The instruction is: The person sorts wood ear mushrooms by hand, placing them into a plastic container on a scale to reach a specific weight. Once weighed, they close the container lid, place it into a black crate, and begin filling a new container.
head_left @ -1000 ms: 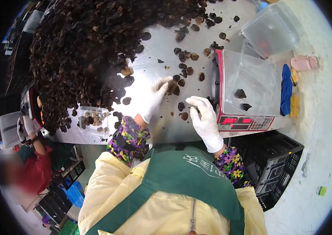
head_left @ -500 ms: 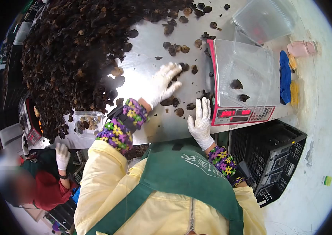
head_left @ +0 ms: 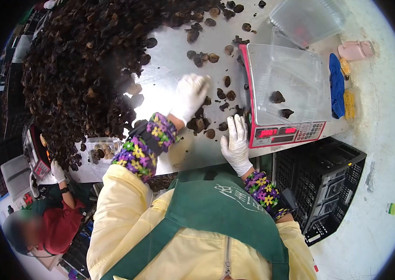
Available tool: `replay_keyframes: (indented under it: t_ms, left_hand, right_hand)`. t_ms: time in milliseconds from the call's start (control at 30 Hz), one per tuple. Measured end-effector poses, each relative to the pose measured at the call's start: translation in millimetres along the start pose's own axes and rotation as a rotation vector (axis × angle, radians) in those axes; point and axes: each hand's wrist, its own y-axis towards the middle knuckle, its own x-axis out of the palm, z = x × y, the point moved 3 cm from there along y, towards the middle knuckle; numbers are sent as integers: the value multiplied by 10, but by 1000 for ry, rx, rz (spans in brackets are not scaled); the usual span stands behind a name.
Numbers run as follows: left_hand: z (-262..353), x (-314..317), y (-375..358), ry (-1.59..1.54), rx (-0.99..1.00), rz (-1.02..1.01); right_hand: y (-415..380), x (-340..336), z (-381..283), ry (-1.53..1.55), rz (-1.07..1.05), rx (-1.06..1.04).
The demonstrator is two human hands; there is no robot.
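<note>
My left hand [head_left: 190,97], in a white glove, is over the steel table with its fingers curled in; whatever they may hold is hidden. Close by lie loose dark wood ear mushrooms [head_left: 199,124]. My right hand [head_left: 237,145], also gloved, rests at the table's front edge with fingers stretched out and no object in it. Beside it stands a red and silver weighing scale [head_left: 276,134] with a lit red display. On the scale sits a clear plastic container [head_left: 295,79] with a wood ear piece [head_left: 277,97] and another one in it.
A large heap of wood ears [head_left: 80,70] covers the table's left side. A clear box [head_left: 104,150] holds small round pieces. Clear containers [head_left: 307,21], a pink cup [head_left: 356,50] and a blue cloth [head_left: 336,86] lie right. Black crates [head_left: 321,186] stand below. A co-worker's gloved hand [head_left: 58,171] is at left.
My left hand has drawn back slightly left, and its spread fingers have curled in. Wood ear pieces beside it have shifted. My right hand stays by the scale. The co-worker's hand moved to the table edge.
</note>
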Motion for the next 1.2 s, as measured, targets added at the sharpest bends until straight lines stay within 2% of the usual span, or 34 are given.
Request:
replay_keyframes:
  t_ms: [133,200,233,333,367,467,500,567,633,700,767,800,833,900,933,967,1033,1067,1133,1200]
  left_hand:
    - [23,56,90,-110,-117,-30]
    - [-59,-36,423,141,-208,336]
    - [-135,1,512,137,-207,334]
    - [-333,128,566,137,-141,21]
    - [-348,138,475,135,-143,21]
    - [-40,33,123,-96,45,-126]
    - [46,-28,67,-207,10,-154]
    - [62,-90,179,-248,-124,-144]
    - [-46,-53,442,-52,-119,24]
    - [-179,73,700,-91,-95,98]
    - [-258,272,809,-142,-67,42]
    - [-228,347,766,-29,24,-114]
    - [-217,370,691,-30,22,-115]
    - [-82,381,452,-93,212,-244]
    - [-44,333,347,-282,177,-314]
    - [-11,272,220,-293,208,-288]
    - [54,46,78,-413,92,-395]
    - [83,-31,56,-412,97,-399]
    - [90,-213,69,-327,-39,-207]
    - [169,-340,146,-221,-54,-234]
  right_hand:
    - [-16,16,9,8,15,-2]
    - [-5,9,10,-7,11,-8]
    - [1,4,3,-10,11,-5]
    - [-9,0,-2,-4,4,13]
    - [-11,4,-1,1,7,11]
    - [-13,1,11,4,24,11]
    - [-7,2,0,4,29,4]
    - [-1,-4,-4,14,30,8]
    - [3,-5,-4,17,28,8]
    - [-5,2,0,9,21,4]
    - [-6,-1,6,7,19,11]
    - [-11,-1,11,10,23,15]
    - [-16,2,15,9,20,16]
    - [-26,2,25,26,33,31]
    - [-30,4,27,25,37,36]
    - [-33,8,28,42,41,39]
    - [-24,-1,30,61,50,43]
    - [-22,-6,26,63,45,50]
    - [-22,-29,8,66,41,57]
    - [-1,-82,-18,161,46,71]
